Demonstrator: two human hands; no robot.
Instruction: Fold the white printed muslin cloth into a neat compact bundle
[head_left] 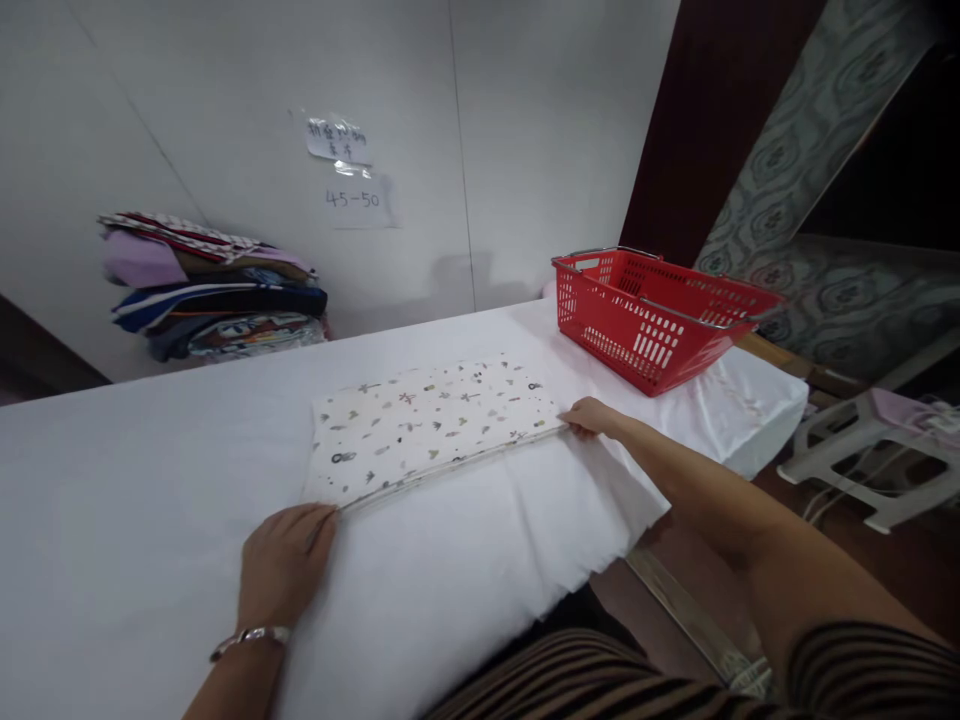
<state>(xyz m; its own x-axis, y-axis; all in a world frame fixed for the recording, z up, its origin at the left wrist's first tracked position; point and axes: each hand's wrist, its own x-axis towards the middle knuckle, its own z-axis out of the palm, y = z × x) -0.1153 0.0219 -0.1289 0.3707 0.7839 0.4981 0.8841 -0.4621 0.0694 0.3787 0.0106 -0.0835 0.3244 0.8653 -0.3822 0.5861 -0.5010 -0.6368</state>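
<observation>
A folded white cloth (435, 415) with a small scattered print lies flat on the white-covered table (420, 590). Its layered near edge runs between my two hands. My left hand (289, 550), with a silver bracelet on the wrist, is closed on the near left corner. At the near right corner my right hand (591, 416) pinches the same edge between thumb and fingers. Whether the cloth is a garment or a plain sheet, I cannot tell.
A red plastic basket (660, 350) with metal handles stands on the table at the back right. Folded clothes (217, 290) are stacked at the back left against the wall. Handwritten paper signs (352, 200) hang there. A white stool (877, 440) is beyond the table's right end.
</observation>
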